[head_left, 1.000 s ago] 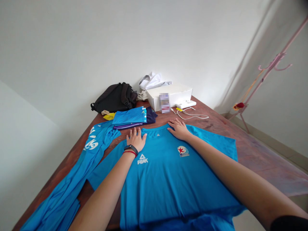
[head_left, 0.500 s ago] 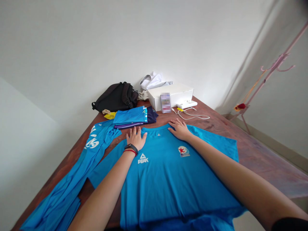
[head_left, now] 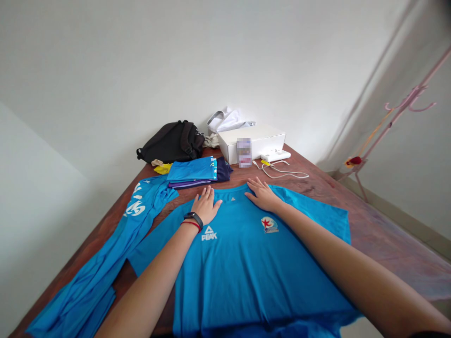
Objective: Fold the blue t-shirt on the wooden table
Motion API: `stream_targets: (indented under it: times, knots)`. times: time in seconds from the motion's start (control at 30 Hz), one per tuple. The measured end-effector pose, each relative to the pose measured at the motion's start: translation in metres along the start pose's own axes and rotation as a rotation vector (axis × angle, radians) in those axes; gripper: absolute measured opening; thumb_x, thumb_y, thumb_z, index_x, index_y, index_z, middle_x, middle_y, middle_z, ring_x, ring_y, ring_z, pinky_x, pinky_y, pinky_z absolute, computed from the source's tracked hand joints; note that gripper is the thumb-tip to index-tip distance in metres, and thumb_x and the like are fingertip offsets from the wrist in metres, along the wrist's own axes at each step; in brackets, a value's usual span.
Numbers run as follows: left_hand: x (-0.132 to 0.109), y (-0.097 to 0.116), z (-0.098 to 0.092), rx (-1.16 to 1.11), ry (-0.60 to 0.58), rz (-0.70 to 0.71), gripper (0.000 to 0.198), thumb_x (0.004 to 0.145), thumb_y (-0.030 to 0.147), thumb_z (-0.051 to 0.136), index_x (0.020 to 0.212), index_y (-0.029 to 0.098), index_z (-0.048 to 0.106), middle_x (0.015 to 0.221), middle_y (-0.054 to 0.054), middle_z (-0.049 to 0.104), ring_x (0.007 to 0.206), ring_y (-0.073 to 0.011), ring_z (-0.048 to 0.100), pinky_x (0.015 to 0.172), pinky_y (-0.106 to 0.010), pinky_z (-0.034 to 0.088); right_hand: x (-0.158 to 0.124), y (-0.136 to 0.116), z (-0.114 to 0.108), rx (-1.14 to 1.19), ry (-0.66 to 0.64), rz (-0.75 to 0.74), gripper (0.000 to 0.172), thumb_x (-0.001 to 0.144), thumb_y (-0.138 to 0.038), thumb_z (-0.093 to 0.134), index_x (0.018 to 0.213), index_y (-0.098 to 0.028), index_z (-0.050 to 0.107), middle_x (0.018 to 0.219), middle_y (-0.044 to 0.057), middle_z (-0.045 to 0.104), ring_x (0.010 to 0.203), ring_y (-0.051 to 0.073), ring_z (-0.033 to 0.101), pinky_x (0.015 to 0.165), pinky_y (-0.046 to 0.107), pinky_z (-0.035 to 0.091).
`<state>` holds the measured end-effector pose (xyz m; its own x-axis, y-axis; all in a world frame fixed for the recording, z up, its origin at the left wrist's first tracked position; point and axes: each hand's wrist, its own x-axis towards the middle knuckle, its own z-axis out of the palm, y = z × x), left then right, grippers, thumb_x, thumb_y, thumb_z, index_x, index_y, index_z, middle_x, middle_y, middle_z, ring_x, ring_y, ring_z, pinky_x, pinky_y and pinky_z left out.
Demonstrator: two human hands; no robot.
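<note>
Landmark: the white box [head_left: 268, 141], on the far part of the wooden table [head_left: 380, 244]. Reading left to right: a long blue garment [head_left: 95, 263] with white lettering runs loosely, well to the left of the box and toward the wearer. A black bag [head_left: 169, 141] lies left of the box; a yellow cloth [head_left: 163, 169] lies nearer the wearer, also left. A folded stack [head_left: 192, 170], blue on top with purple and navy layers beneath, sits left of the box and slightly nearer. The left hand [head_left: 206, 206], with a dark wristband [head_left: 193, 217] and a red cord [head_left: 191, 225], rests palm-down in front of the box, to its left; fingers nearly together, thumb apart. Under it spreads the blue T-shirt [head_left: 236, 267], front up, in front of the box, marked "PEAK" and bearing a round emblem; its lower part is bunched. White fabric [head_left: 229, 119] lies behind the box. The right hand [head_left: 262, 196] rests on the shirt beside the collar, directly in front of the box; fingers slightly spread, thumb apart. A white device [head_left: 275, 156] and white cable [head_left: 292, 175] lie before the box's right part. A pink stand [head_left: 410, 99] rises well right of the box.
</note>
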<state>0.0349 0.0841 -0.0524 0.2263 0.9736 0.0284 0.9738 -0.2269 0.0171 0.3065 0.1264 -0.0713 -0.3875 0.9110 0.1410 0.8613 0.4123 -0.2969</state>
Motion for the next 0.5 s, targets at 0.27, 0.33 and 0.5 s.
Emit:
stream_targets:
  times: [0.27, 0.33, 0.5]
  knots:
    - [0.0018, -0.0049, 0.0091, -0.045, 0.009, -0.003, 0.077, 0.100, 0.063, 0.021, 0.159, 0.014, 0.023, 0.166, -0.010, 0.015, 0.153, -0.0289, 0.015, 0.121, -0.054, 0.021, 0.0020, 0.0014, 0.0024, -0.024, -0.071, 0.037, 0.071, 0.101, -0.059, 0.028, 0.159, -0.018, 0.026, 0.166, 0.008, 0.020, 0.153, 0.034, 0.008, 0.121, 0.057, 0.015]
    - [0.0021, -0.0053, 0.0102, -0.060, 0.017, -0.010, 0.077, 0.100, 0.064, 0.021, 0.159, 0.015, 0.023, 0.166, -0.009, 0.016, 0.153, -0.0289, 0.016, 0.121, -0.055, 0.020, 0.0021, 0.0008, 0.0021, -0.026, -0.079, 0.042, 0.072, 0.101, -0.058, 0.029, 0.159, -0.016, 0.025, 0.166, 0.008, 0.021, 0.153, 0.033, 0.008, 0.121, 0.056, 0.015]
    - [0.0032, -0.0050, 0.0112, -0.102, 0.045, -0.040, 0.074, 0.099, 0.063, 0.025, 0.158, 0.019, 0.027, 0.165, -0.006, 0.020, 0.152, -0.0292, 0.019, 0.120, -0.057, 0.019, 0.0015, -0.0003, 0.0019, -0.015, -0.093, 0.061, 0.071, 0.101, -0.058, 0.030, 0.159, -0.018, 0.024, 0.165, 0.007, 0.022, 0.154, 0.031, 0.008, 0.122, 0.054, 0.012]
